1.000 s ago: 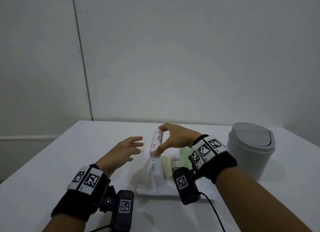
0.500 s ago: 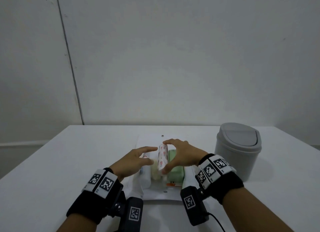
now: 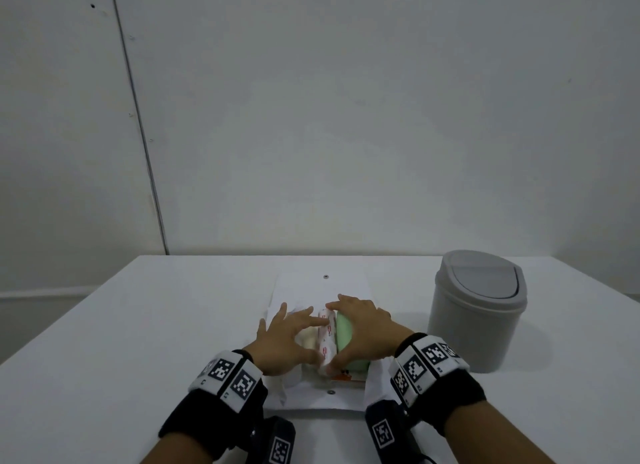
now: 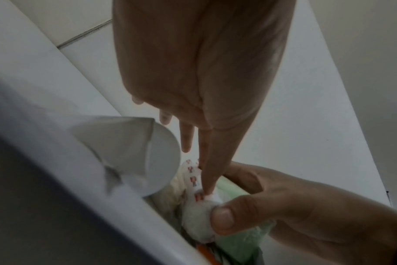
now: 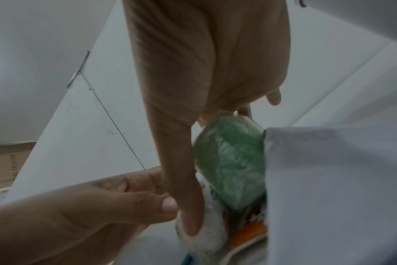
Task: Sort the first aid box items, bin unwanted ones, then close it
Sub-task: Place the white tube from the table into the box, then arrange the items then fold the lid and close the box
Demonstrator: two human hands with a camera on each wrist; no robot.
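The white first aid box (image 3: pixel 325 285) lies open on the table in front of me. A white bandage roll with red print (image 3: pixel 328 339) lies in it between a cream roll (image 3: pixel 307 339) and a green wrapped pack (image 3: pixel 343 328). My right hand (image 3: pixel 334 337) grips the bandage roll (image 5: pixel 206 236) end to end, thumb on the near end. My left hand (image 3: pixel 311 339) has straight fingers, and its index finger rests along the roll (image 4: pixel 197 215). The green pack (image 5: pixel 231 161) sits right beside my right thumb.
A grey swing-lid bin (image 3: pixel 478 311) stands on the table to the right of the box. A white cylindrical container (image 4: pixel 136 152) lies at the box's left side. An orange-printed item (image 3: pixel 346 378) shows under the green pack.
My right hand has brought the bandage roll down from above the box into it, beside the green pack. My left hand has moved in and touches the roll.
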